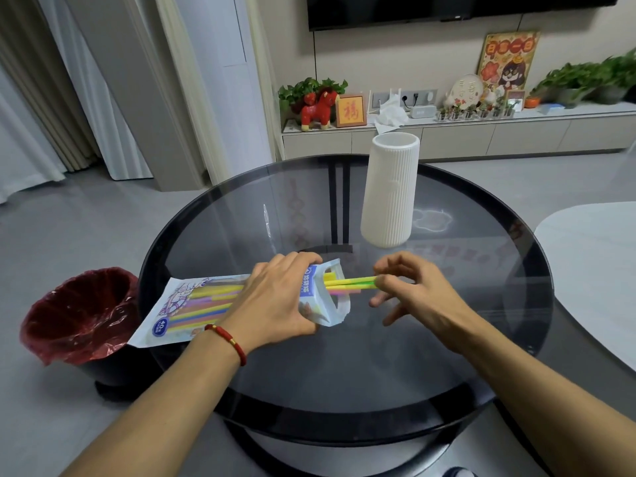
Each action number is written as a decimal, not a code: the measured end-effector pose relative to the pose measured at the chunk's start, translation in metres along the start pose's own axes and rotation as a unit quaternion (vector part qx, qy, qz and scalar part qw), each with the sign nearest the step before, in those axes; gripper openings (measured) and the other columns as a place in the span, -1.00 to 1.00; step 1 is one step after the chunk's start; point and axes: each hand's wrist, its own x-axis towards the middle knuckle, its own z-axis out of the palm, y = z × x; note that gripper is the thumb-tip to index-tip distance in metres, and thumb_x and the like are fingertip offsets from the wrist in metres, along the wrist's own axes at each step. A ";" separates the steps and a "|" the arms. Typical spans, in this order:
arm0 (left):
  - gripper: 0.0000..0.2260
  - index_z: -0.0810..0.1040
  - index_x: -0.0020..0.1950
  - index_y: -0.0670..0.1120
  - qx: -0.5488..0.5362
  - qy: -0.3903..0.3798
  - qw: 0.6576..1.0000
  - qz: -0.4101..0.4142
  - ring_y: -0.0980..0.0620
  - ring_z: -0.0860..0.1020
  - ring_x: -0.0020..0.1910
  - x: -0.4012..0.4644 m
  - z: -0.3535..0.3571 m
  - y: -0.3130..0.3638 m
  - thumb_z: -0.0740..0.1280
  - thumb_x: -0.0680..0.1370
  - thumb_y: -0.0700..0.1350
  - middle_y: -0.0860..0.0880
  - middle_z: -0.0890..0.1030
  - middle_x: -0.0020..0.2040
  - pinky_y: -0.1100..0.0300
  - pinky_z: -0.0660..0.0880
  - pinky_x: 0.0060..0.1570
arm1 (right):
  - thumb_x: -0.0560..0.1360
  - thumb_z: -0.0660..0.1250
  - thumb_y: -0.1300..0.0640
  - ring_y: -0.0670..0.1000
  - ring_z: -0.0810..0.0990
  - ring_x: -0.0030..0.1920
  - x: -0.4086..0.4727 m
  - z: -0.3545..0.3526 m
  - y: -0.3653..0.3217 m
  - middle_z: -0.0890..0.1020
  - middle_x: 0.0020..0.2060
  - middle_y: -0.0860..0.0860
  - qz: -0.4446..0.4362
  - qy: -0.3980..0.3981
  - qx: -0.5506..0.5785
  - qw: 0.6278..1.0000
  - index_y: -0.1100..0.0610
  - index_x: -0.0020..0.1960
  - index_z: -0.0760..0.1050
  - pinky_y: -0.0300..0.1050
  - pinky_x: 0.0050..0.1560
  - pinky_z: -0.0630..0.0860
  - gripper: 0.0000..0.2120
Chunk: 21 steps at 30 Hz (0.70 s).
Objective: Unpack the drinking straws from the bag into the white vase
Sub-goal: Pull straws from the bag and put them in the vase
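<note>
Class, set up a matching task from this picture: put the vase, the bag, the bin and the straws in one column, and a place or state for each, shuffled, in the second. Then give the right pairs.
Things:
1. vase
2. bag
3. bin
4. straws

Places or states:
A. on the floor beside the table, lined with red plastic
B. pinched by the right hand, sticking out of the bag's mouth
C. upright on the far part of the table
D. lying on the table, gripped by the left hand

Pairs: 1-C, 2-D, 3-A, 4-B
</note>
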 end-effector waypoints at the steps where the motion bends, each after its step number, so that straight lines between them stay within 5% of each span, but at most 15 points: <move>1: -0.27 0.29 0.37 0.14 0.002 0.000 1.000 0.004 0.06 0.43 0.12 0.000 0.001 0.003 0.40 0.22 0.16 0.16 0.46 0.21 0.06 0.34 0.17 | 0.58 0.45 0.17 0.24 0.75 -0.12 -0.001 0.006 0.001 0.65 0.06 0.15 -0.004 -0.006 0.011 1.000 0.16 0.16 0.55 0.07 -0.30 0.69 -0.81; 3: -0.25 0.27 0.38 0.14 0.004 -0.003 1.000 0.012 0.06 0.42 0.13 0.002 0.003 0.009 0.40 0.21 0.16 0.15 0.46 0.20 0.06 0.34 0.18 | 0.52 0.53 0.08 0.21 0.75 -0.18 0.000 0.018 0.002 0.66 0.03 0.14 -0.030 -0.001 -0.006 1.000 0.10 0.17 0.56 0.04 -0.32 0.68 -0.73; 7: -0.16 0.19 0.45 0.13 0.013 -0.012 1.000 0.018 0.04 0.40 0.15 0.002 0.006 0.013 0.42 0.22 0.19 0.13 0.45 0.23 0.04 0.33 0.24 | 0.44 0.61 0.13 0.10 0.65 -0.43 0.002 0.026 0.005 0.71 -0.27 0.11 -0.074 0.020 -0.091 0.993 0.12 -0.11 0.65 0.02 -0.31 0.68 -0.85; 10: -0.13 0.17 0.49 0.13 0.027 -0.020 0.999 0.006 0.04 0.40 0.19 0.000 0.005 0.008 0.46 0.25 0.19 0.11 0.44 0.26 0.03 0.31 0.26 | 0.44 0.60 0.15 0.00 0.62 -0.43 0.005 0.013 0.004 0.71 -0.36 0.15 -0.067 0.015 -0.118 0.991 0.12 -0.18 0.70 0.01 -0.25 0.65 -0.90; 17: -0.14 0.11 0.49 0.20 0.068 -0.037 0.997 -0.017 0.01 0.41 0.19 0.000 0.004 0.004 0.44 0.27 0.21 0.13 0.43 0.21 0.03 0.30 0.24 | 0.44 0.55 0.32 0.05 0.64 -0.30 0.003 -0.019 0.002 0.69 -0.30 0.16 0.014 0.004 0.101 0.995 0.31 -0.10 0.68 -0.17 -0.20 0.66 -0.91; 21: -0.14 -0.08 0.44 0.46 0.096 -0.144 0.983 -0.064 -0.06 0.37 0.23 -0.001 0.003 0.001 0.31 0.27 0.48 0.04 0.38 0.21 -0.27 0.20 0.37 | 0.34 0.56 0.25 0.02 0.64 -0.34 0.006 -0.030 -0.003 0.67 -0.31 0.14 0.014 0.033 0.173 0.984 0.28 -0.11 0.66 -0.25 -0.27 0.62 -0.83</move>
